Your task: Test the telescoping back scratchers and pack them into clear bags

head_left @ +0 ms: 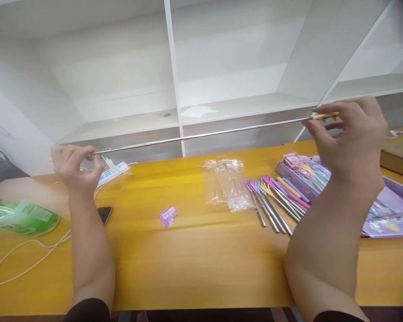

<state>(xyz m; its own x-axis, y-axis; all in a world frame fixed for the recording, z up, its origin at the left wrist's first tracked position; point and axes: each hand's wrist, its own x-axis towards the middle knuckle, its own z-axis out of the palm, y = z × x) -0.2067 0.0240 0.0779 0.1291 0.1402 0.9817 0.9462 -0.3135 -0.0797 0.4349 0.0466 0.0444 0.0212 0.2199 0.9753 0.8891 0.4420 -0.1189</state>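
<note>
Both hands stretching thin metal rod (201,134) above table (188,250): left hand (74,166) pinching one end, right hand (351,134) fingers gripping yellow-tipped end.

A thin silver rod (201,134), pulled out long and straight, hangs above the table, slanting slightly from its low end at nine o'clock to its high end at three o'clock; the low end is pinched in the left hand (75,167); the high end carries a yellow tip (325,116), pinched in the right hand (352,138).
</note>
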